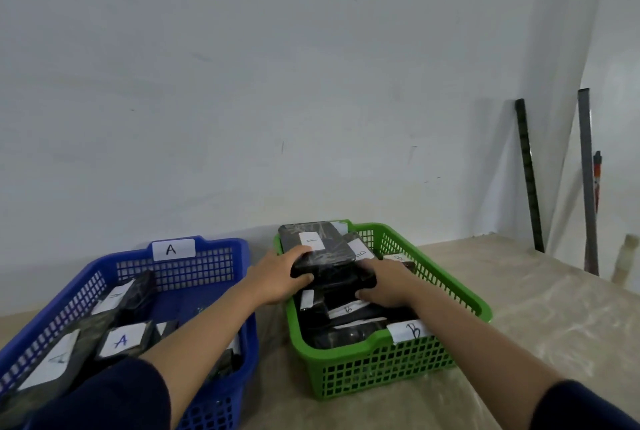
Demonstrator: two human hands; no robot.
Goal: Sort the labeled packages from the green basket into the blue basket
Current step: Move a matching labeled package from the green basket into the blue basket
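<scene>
Both hands reach into the green basket [377,364], which is full of black packages with white labels. The left hand [280,277] grips the near left edge of the top package [322,251], thumb under, fingers curled over it. The right hand [388,286] lies just right of that grip on a lower package [349,312], fingers curled round its edge. Left of both hands sits the blue basket [180,267], tagged A, with A-labelled packages [121,341] inside.

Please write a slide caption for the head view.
Both hands grip black packages in the green basket.
</scene>
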